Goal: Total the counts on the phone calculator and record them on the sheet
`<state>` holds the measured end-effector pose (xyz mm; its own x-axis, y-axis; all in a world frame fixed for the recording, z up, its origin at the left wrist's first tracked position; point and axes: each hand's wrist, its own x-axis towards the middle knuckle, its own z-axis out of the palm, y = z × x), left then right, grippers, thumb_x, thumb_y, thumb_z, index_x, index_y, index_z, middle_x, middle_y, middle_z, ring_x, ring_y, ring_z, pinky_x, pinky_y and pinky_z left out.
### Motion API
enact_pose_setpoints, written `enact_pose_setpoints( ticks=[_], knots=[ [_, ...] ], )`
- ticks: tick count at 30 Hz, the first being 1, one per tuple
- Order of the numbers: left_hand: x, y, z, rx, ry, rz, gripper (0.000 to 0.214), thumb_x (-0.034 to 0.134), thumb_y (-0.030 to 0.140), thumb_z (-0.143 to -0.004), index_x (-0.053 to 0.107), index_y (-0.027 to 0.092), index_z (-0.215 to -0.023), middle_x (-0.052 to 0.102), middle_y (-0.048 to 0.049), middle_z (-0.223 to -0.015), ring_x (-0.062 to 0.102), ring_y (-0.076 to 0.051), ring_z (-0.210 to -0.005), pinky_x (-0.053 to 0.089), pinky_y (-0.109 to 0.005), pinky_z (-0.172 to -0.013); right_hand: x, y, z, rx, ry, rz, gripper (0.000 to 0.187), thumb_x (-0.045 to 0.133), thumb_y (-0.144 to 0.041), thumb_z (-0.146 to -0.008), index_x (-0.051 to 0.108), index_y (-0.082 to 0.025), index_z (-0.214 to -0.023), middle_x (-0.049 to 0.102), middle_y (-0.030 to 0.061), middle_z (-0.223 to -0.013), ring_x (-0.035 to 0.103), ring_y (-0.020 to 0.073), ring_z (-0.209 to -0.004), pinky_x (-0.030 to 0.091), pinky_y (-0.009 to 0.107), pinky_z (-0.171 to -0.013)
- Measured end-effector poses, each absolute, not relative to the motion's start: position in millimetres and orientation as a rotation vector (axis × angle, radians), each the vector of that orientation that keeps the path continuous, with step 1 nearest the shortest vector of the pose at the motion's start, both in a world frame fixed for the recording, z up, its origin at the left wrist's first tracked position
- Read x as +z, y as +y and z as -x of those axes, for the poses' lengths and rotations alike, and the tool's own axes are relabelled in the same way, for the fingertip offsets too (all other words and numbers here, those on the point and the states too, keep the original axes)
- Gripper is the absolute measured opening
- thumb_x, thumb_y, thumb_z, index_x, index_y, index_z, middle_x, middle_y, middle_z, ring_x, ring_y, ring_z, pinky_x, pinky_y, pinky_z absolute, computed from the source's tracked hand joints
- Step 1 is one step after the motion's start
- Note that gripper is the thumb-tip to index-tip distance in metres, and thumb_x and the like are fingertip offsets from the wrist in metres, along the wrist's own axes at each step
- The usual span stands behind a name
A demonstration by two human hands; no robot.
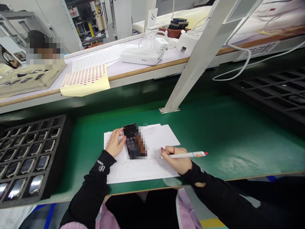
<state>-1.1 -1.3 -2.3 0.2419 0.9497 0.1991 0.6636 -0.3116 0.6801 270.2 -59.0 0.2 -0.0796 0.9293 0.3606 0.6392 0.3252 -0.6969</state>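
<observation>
My left hand (115, 143) grips the left edge of a dark smartphone (130, 143), with the thumb near its screen. A calculator screen shows on the phone, partly blurred out. Under it lies a printed sheet with a table (143, 170), some cells filled with handwriting. My right hand (176, 159) is closed around a white pen (188, 155) with a coloured figure at its top end. The pen's tip is hidden by my fingers, close to the sheet. A smaller white paper (164, 135) with a few handwritten lines lies above the table sheet.
At left stands a black foam tray (26, 187) holding several watch-like pieces in slots; another foam tray (274, 92) is at far right. A white slanted post (190, 63) rises from the green tabletop (228, 136). The shelf carries a yellow sticker sheet (85, 79) and a white box (141, 56). A person (44, 47) is beyond.
</observation>
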Motion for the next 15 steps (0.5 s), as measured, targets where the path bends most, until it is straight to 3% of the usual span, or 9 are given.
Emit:
enact_pose_setpoints(
  ticks=[15],
  knots=[
    [-1.8, -1.3, 1.2, 0.819, 1.462, -2.047, 0.039, 0.045, 0.031, -0.092, 0.039, 0.025, -0.131, 0.046, -0.0084, -0.123, 0.055, -0.016, -0.098, 0.046, -0.036, -0.09, 2.0, -58.8, -271.0, 0.428, -1.782, 1.376, 0.04, 0.048, -0.026, -0.078, 0.022, -0.021, -0.048, 0.025, -0.0063, -0.041, 0.026, 0.0062, -0.038, 0.027, 0.021, -0.039]
  ],
)
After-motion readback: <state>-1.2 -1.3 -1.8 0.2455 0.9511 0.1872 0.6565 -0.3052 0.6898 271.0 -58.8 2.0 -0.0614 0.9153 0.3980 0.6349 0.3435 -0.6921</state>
